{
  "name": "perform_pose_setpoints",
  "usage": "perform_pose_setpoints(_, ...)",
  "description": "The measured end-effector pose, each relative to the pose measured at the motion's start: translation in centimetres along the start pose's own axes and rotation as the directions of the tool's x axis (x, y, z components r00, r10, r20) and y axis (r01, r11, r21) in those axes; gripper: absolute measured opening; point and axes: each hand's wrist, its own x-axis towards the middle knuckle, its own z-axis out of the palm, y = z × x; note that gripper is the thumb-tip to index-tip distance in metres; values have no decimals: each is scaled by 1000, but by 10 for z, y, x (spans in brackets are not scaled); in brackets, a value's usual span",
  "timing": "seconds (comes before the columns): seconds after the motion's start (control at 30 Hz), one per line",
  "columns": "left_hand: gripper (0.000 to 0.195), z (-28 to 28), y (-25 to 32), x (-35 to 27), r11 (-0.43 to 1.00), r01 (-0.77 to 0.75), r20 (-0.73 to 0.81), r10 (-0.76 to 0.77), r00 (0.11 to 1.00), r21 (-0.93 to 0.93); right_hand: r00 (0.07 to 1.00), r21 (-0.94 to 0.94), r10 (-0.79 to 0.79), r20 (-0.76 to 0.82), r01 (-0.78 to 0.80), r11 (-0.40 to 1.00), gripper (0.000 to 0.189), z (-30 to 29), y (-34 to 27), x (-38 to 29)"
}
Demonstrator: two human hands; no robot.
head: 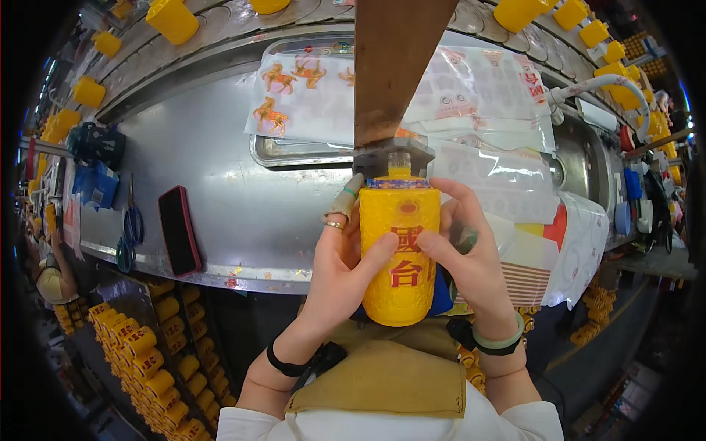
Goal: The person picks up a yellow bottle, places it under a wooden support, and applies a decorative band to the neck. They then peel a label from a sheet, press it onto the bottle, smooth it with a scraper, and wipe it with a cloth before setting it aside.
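A yellow embossed bottle (400, 297) with large red characters and a clear glass neck is held between both hands above the bench's front edge. My left hand (345, 248) grips its left side, the thumb on its front; a finger wears a worn cover, another a ring. My right hand (466, 237) holds the other side, its thumb pressing beside the red character. The bottle's neck stands against a dark block at the foot of a brown post (397, 71). Behind lie a sheet of orange horse decals (303, 105) on a metal tray (270, 157) and clear printed sheets (474, 93).
A phone (180, 231), blue-handled scissors (133, 223) and a blue box (96, 184) lie on the steel bench (231, 138) at left. A sink (579, 160) with a faucet (606, 82) is at right. A conveyor (220, 27) carries yellow bottles behind. Stacked yellow bottles (143, 364) stand lower left.
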Motion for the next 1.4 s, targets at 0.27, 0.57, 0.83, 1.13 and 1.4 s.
perform_pose_setpoints(0.27,80,5,-3,0,997,-53,7,53,999,52,992,-194,-129,-13,124,973,35,0,-18,25)
perform_pose_setpoints(0.57,78,6,-1,2,997,-53,14,52,999,61,989,-276,-145,-13,136,952,33,5,-20,32)
perform_pose_setpoints(0.83,75,6,-5,3,993,-102,-32,104,994,67,995,-32,-55,-81,52,998,20,0,-17,29)
perform_pose_setpoints(1.13,53,5,-3,21,997,-71,-96,72,993,16,997,-4,-43,-61,43,999,30,6,-5,16)
perform_pose_setpoints(1.4,49,6,-5,23,995,-99,-88,98,991,-9,996,21,-31,-79,32,999,35,6,-1,18)
